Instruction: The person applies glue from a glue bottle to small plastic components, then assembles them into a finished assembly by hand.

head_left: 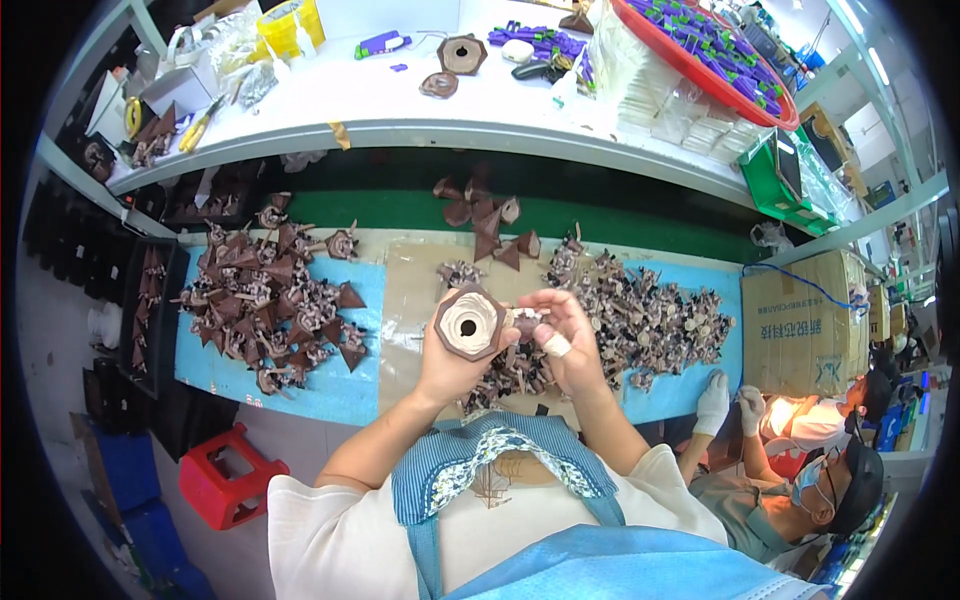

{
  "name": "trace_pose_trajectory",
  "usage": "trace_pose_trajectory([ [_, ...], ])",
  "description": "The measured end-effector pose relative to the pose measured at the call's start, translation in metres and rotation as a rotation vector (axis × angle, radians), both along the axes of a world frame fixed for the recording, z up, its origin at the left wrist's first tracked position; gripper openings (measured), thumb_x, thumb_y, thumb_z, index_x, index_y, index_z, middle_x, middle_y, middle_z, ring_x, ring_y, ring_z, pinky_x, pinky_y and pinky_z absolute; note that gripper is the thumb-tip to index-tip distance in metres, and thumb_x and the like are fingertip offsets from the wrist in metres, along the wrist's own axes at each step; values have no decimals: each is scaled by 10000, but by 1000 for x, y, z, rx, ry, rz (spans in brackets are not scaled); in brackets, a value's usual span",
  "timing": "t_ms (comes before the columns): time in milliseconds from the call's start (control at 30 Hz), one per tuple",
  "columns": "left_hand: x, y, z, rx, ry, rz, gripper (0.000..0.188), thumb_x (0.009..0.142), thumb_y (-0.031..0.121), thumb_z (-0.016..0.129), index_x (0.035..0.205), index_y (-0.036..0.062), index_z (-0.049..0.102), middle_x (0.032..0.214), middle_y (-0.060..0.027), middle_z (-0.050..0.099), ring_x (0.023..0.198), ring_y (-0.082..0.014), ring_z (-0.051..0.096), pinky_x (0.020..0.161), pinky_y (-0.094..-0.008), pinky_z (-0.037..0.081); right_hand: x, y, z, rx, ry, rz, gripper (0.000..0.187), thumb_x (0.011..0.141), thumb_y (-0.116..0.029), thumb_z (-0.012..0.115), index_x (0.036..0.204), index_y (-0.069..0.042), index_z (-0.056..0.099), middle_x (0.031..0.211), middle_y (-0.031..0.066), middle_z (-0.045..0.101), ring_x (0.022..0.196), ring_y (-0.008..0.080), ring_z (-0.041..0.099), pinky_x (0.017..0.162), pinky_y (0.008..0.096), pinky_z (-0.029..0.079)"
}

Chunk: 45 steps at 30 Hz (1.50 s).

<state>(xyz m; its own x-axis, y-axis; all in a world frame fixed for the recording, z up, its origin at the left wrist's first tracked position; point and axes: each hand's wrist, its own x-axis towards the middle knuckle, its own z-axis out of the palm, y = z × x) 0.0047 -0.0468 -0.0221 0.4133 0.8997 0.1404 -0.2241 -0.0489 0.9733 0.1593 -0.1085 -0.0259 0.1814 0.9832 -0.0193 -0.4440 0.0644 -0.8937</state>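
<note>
In my left hand is a brown many-sided cone-shaped piece, its cream hollow side and dark round hole turned up. Pinched in the fingers of my right hand is a small brown and cream figure part, close against the piece's right edge; I cannot tell whether they are joined. A pale wrap covers one right fingertip. To the right of my hands spreads a large pile of small brown, cream and black figure parts. Left of them lies a heap of figures with brown cone pieces.
Loose brown cones lie beyond my hands, below a white shelf. On the shelf stands a red basket of purple and green parts. A cardboard box and a co-worker's gloved hand are at right; a red stool stands lower left.
</note>
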Motion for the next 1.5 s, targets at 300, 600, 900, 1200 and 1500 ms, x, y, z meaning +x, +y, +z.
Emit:
trace_pose_trajectory([
  [300, -18, 15, 4, -20, 6, 137, 342, 711, 66, 793, 950, 25, 552, 921, -39, 630, 842, -103, 577, 771, -255, 469, 18, 69, 88, 358, -441, -84, 296, 897, -63, 547, 1180, 8, 499, 1146, 80, 525, 1019, 140, 522, 907, 281, 422],
  [600, -40, 28, -8, -17, 1, 184, 324, 713, 56, 791, 970, 11, 599, 807, 30, 545, 706, -47, 494, 646, -190, 431, 5, 199, 92, 461, -1224, -447, 302, 775, -36, 556, 1068, 36, 541, 1112, 194, 526, 1066, 346, 517, 940, 399, 407],
  [900, -63, 46, -6, -36, -29, 200, 332, 714, 68, 788, 948, 28, 556, 934, -48, 634, 849, -111, 586, 767, -258, 475, 38, 361, 106, -269, -1453, -632, 462, 742, -207, 597, 1075, 109, 543, 1069, 292, 595, 1072, 389, 533, 956, 398, 396],
  [1200, -65, 61, 8, 73, -28, 215, 377, 694, 25, 793, 983, 28, 550, 935, -43, 638, 826, -93, 571, 759, -248, 467, 29, 261, 123, 441, -1169, -692, 293, 810, -81, 591, 1083, 21, 562, 992, 163, 598, 854, 264, 587, 748, 332, 460],
  [1500, -33, 41, 10, 235, -4, 223, 399, 660, 58, 806, 973, 16, 564, 855, -44, 627, 784, -123, 618, 700, -256, 489, -39, 46, 92, 436, -948, -36, 264, 689, 72, 617, 945, 14, 583, 837, 119, 598, 728, 198, 608, 644, 279, 489],
])
